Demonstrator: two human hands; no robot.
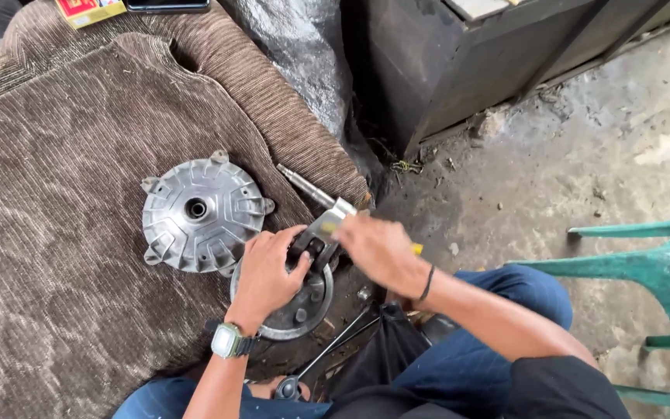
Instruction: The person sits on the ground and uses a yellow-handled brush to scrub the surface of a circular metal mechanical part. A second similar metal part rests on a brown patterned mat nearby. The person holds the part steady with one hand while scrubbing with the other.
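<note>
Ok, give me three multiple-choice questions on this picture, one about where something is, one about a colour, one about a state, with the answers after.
1. Where does the silver ribbed hub lie?
A. on the brown mat
B. on the green chair
C. on the bare concrete

2. What colour is the plastic chair at the right edge?
A. red
B. green
C. white

3. What is the left hand doing?
A. hanging free in the air
B. resting flat on the mat
C. pressing on the round metal plate

Answers:
1 A: the hub sits on the brown mat, to the left of both hands.
2 B: its legs and frame are green.
3 C: its fingers lie on the round metal plate, while the right hand grips a tool with a yellow end.
</note>
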